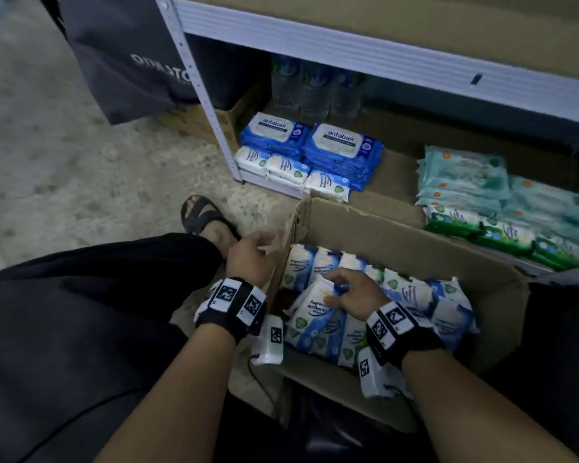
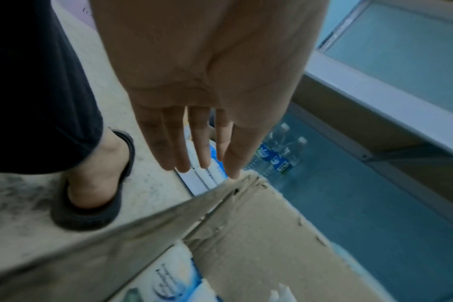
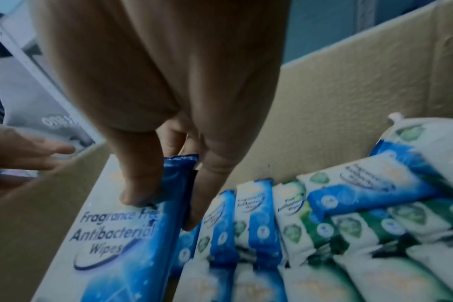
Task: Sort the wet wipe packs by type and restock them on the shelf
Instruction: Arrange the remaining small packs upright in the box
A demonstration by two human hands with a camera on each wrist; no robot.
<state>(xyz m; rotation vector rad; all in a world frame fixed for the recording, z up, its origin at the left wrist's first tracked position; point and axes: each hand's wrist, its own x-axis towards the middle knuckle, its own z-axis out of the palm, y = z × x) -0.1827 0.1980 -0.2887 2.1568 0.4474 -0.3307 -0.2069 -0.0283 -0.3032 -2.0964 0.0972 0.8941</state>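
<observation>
Our right hand (image 3: 168, 183) pinches a blue pack (image 3: 132, 235) lying in the box (image 1: 398, 235); our left hand (image 1: 248, 259) hangs loose and empty at the flap. Gripped by its edge, the pack could slip. The box wall stands between us and the shelf (image 1: 381, 175), where blue stacks (image 1: 341, 145) and green packs (image 1: 502, 228) sit.

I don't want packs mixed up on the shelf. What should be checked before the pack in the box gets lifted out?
1. Right hand has a grip on the blue pack: ok, thumb and fingers pinch its top edge.
2. Pack type readable: ok, Fragrance Free Antibacterial Wipes.
3. Matching row on the shelf: ok, front left.
4. Left hand free: ok, open by the box flap.
5. Room in that row: cannot tell.
</observation>
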